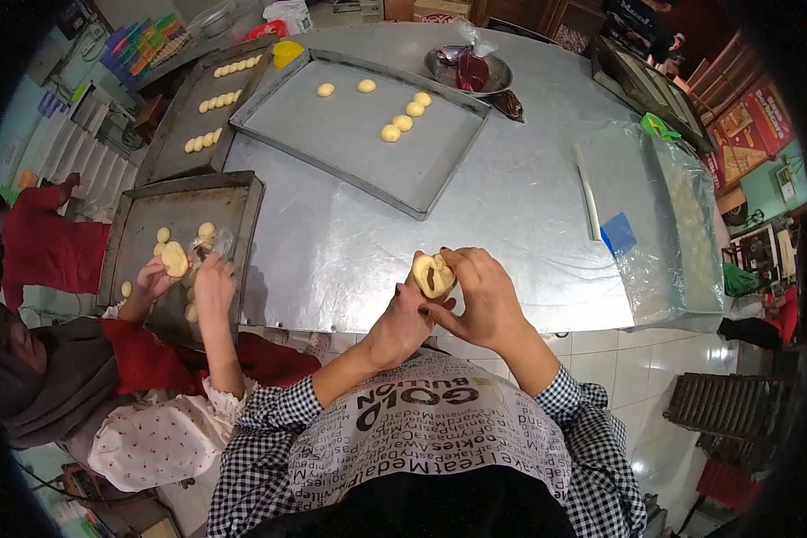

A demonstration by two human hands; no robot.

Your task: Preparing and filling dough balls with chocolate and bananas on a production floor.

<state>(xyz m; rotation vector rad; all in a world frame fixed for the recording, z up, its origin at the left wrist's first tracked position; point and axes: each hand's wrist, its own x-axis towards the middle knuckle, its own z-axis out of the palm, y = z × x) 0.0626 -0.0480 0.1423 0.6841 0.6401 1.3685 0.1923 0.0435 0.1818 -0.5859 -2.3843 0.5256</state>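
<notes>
Just over the near edge of the metal table, a piece of yellow dough (427, 280) is held up between both hands. A dark filling shows in the opening of the dough. My left hand (396, 325) cradles it from below, fingers curled round it. With its fingers closed on the rim, my right hand (484, 296) grips the dough from the other side. Beyond them lies a large metal tray (323, 148), with a row of dough balls (403, 124) and two single balls near its far side.
At my left a co-worker's hands (213, 285) hold flattened dough over a darker tray (175, 193). Another tray (166, 148) with rows of dough balls stands behind it. A metal bowl (502, 76) holds a dark red bag. Clear plastic sheeting (681, 242) covers the table's right end.
</notes>
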